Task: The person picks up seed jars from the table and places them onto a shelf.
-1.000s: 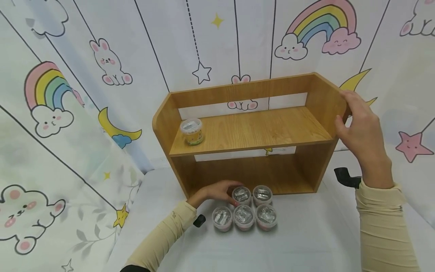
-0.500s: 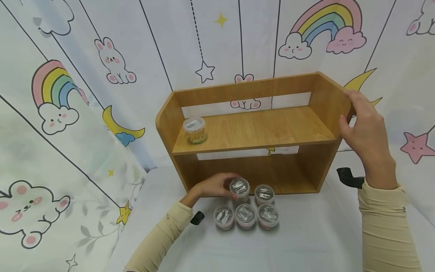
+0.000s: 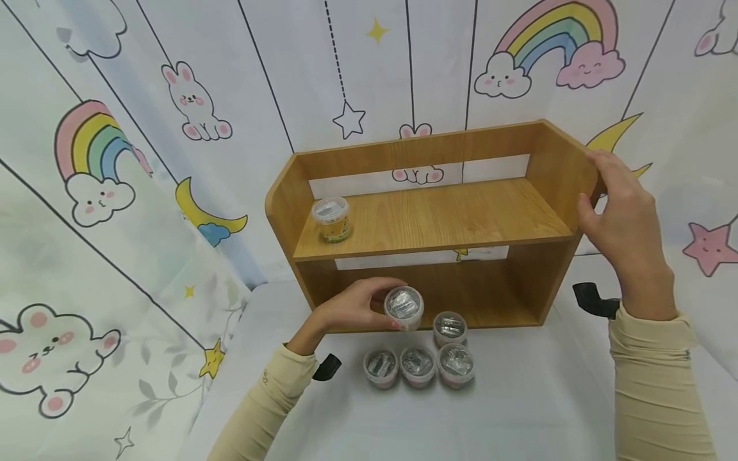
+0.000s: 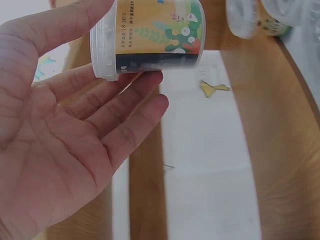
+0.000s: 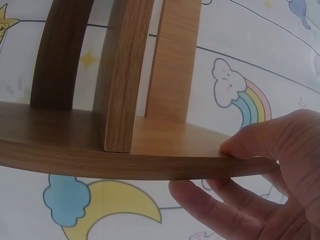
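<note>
A small lidded cup (image 3: 403,305), its clear lid showing silvery wrapping and its orange label printed with plants and a dark panel, was gripped between the thumb and fingers of a person's left hand (image 3: 352,307), above the table before a wooden shelf's (image 3: 461,214) lower tier. The right hand (image 3: 625,221) clasped the shelf's side panel, thumb on one face, fingers on the other. Four similar cups (image 3: 418,367) stood close together on the white cloth (image 3: 507,403), three in front, one behind at right; another cup (image 3: 332,222) occupied the upper tier's left end. Rainbows, rabbits and moons decorated the pale backdrop (image 3: 288,38).
</note>
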{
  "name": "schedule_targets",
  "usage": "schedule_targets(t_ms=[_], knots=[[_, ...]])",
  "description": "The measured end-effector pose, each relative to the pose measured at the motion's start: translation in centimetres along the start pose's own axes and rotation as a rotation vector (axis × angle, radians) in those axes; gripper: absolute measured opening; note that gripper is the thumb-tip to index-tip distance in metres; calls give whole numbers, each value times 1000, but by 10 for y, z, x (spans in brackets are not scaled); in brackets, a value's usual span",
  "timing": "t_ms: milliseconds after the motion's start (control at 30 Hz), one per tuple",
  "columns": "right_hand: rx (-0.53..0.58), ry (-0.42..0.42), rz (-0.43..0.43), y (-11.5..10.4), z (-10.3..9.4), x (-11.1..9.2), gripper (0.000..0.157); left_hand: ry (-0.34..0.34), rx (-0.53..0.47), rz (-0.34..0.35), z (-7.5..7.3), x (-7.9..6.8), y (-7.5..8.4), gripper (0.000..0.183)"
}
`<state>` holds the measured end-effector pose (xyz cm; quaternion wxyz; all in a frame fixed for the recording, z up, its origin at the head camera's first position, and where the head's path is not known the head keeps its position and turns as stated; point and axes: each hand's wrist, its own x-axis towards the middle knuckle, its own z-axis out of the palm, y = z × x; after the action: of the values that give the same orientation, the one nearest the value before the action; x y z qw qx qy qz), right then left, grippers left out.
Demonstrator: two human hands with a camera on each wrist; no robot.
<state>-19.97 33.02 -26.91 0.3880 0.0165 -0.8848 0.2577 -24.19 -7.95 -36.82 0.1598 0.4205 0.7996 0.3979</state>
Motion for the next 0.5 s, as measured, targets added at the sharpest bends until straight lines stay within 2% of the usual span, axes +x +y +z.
schedule_targets(t_ms=[267, 500], knots=[[2, 7, -7, 0, -1, 0, 65, 9, 79, 62, -6, -6, 29, 66], [-3, -4, 7, 1, 0, 0, 65, 30, 92, 117, -16, -10, 46, 70]])
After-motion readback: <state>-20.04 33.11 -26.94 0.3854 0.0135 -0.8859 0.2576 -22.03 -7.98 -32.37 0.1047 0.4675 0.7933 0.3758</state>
